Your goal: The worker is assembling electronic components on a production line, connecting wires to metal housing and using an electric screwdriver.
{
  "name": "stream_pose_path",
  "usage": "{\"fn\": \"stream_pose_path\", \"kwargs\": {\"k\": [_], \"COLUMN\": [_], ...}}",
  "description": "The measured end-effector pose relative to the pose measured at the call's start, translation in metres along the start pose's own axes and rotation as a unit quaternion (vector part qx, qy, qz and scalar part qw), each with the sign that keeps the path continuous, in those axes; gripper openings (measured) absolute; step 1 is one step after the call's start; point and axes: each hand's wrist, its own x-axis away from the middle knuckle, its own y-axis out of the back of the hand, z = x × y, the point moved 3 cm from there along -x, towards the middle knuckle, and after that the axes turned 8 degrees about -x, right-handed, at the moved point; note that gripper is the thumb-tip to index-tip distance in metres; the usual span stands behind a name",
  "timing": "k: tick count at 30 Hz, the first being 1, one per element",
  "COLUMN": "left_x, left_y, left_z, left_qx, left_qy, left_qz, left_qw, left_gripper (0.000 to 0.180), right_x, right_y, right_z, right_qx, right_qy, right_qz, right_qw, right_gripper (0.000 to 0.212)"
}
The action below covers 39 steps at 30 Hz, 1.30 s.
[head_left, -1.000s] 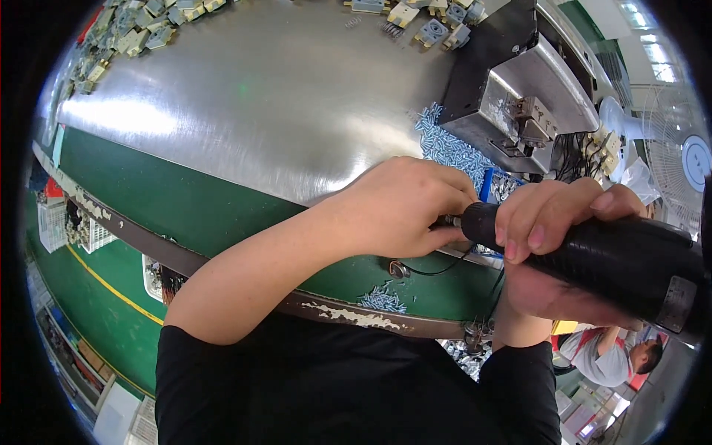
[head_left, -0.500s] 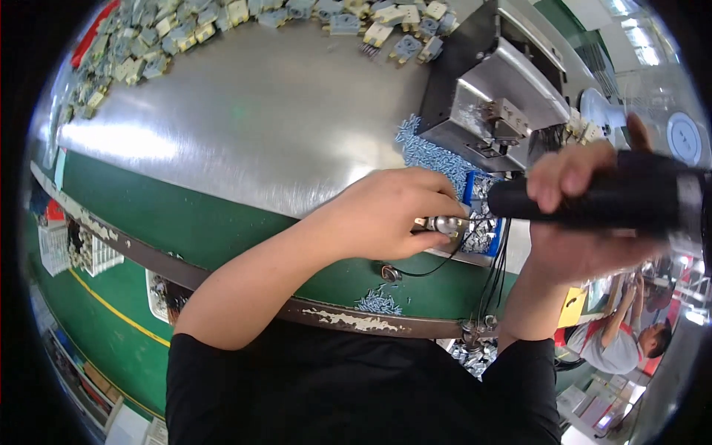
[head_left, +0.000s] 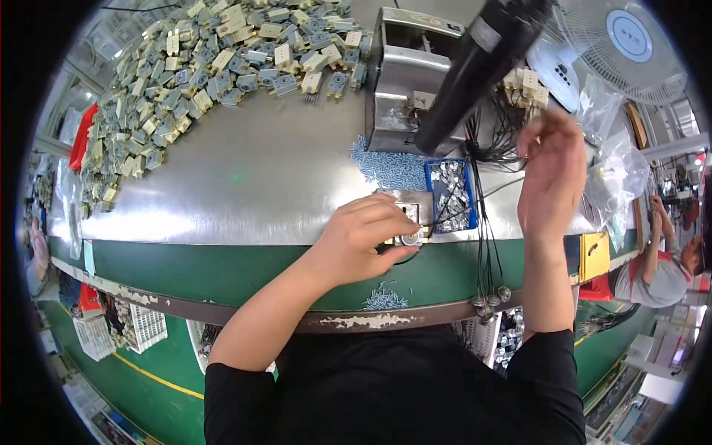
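Observation:
My left hand is closed on a small housing with a round metal face, fingers over its top and thumb at its near side. It sits by a flat metal plate at the front of the steel worktop. My right hand is raised on the right, fingers loosely curled and apart, slightly blurred, with nothing visible in it. Above and left of it a black, screwdriver-like cylinder stands tilted, apart from the hand. A blue tray of small metal pieces lies between my hands.
Many grey and cream housings are heaped at the back left. Blue screws lie before a metal machine; more screws lie on the green front strip. Black cables hang over the edge. A fan stands back right.
My right hand has let go of the black cylinder and drawn away from it. The cylinder has swung from nearly level to steeply tilted. My left hand still holds the housing; the view has shifted.

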Motion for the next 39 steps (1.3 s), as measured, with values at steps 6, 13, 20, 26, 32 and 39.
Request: {"fn": "stream_pose_path", "kwargs": {"k": [6,13,20,26,32,39], "left_x": [0.001,0.002,0.002,0.003,0.005,0.006], "left_y": [-0.002,0.002,-0.009,-0.002,0.009,0.034], "left_z": [0.002,-0.019,-0.018,-0.023,-0.022,-0.029], "left_qx": [-0.006,0.073,0.186,0.262,0.394,0.541], "left_qy": [-0.016,0.236,0.273,0.288,0.334,0.403], "left_qz": [0.01,-0.051,-0.067,-0.032,-0.002,0.0], "left_qw": [1.0,0.968,0.941,0.92,0.856,0.738], "left_gripper": [0.031,0.032,0.017,0.019,0.017,0.042], "right_x": [0.047,0.074,0.075,0.075,0.063,0.035], "right_y": [-0.023,-0.047,-0.043,-0.047,-0.05,-0.002], "right_z": [0.012,-0.001,-0.011,-0.004,0.007,0.028], "right_qx": [0.263,0.342,0.26,0.262,0.261,0.38], "right_qy": [-0.002,0.149,0.152,0.2,0.152,0.133], "right_qz": [0.355,0.345,0.323,0.352,0.368,0.292], "right_qw": [0.897,0.861,0.897,0.876,0.879,0.868], "right_gripper": [0.035,0.044,0.038,0.04,0.046,0.026]}}
